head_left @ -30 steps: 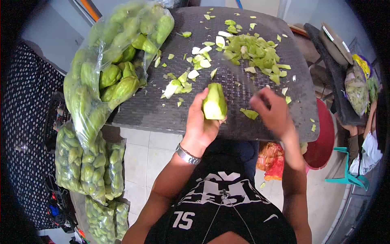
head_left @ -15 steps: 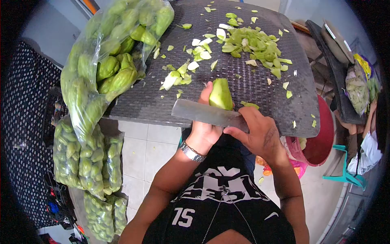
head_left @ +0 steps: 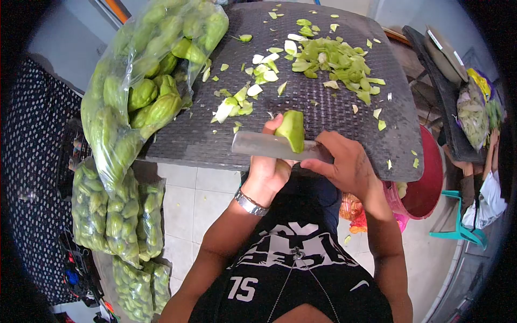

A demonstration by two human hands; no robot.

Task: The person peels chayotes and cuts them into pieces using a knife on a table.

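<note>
Above the near edge of the dark woven-top table (head_left: 183, 132), my left hand (head_left: 272, 171) holds a pale green chayote (head_left: 291, 125) upright, thumb along its left side. My right hand (head_left: 347, 164) grips a broad-bladed knife (head_left: 261, 145), its handle hidden in the fingers. The blade points left and lies across the chayote's lower part, with a strip of green skin over it. Green peelings (head_left: 336, 62) are heaped farther back on the table. Whiter cut pieces (head_left: 225, 111) lie scattered nearer, left of the chayote.
A large clear bag (head_left: 107, 102) of chayotes rests on the table's left side. More filled bags (head_left: 123, 215) stand below it. A red tub (head_left: 425, 177) is under the right edge, near a teal stool (head_left: 458, 229). Another person's arm (head_left: 491, 153) shows at far right.
The blade has risen slightly along the chayote, and a strip of skin now hangs over it. The chayote has tilted and shifted a little. Both hands keep their hold.
</note>
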